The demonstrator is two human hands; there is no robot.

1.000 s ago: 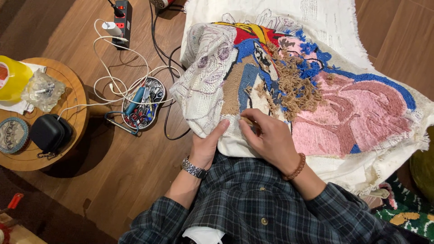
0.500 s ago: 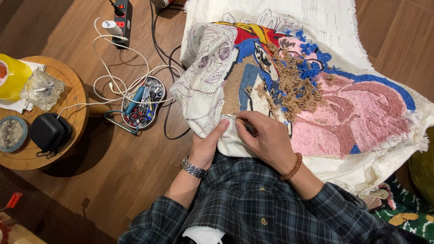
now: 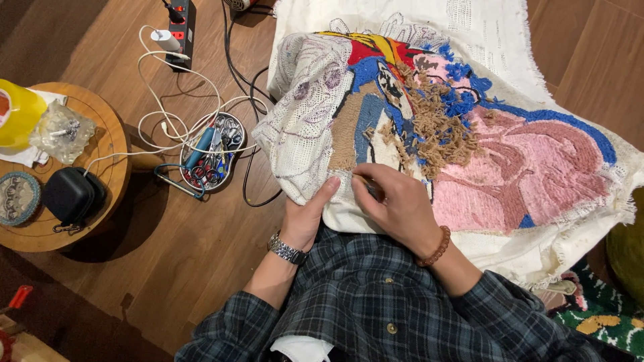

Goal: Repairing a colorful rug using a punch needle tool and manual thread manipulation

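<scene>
The person is bending over a half-tufted rug canvas (image 3: 469, 167) that is lying draped across the lap and spilling onto the wooden floor (image 3: 168, 268). The left hand (image 3: 305, 218) is pinching the canvas's near white edge, fingers closed on the cloth, while the right hand (image 3: 399, 208) is curling around a small dark tool (image 3: 371, 188) just beside the tan patch. The canvas looks soft, floppy and loosely woven, probably best gripped at its bare edge

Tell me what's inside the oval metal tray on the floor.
The oval metal tray holds a blue pen-like tool, scissors and small metal bits too small to identify. A white cable crosses over it, covering part of the contents; what lies beneath the tools cannot be seen.
</scene>
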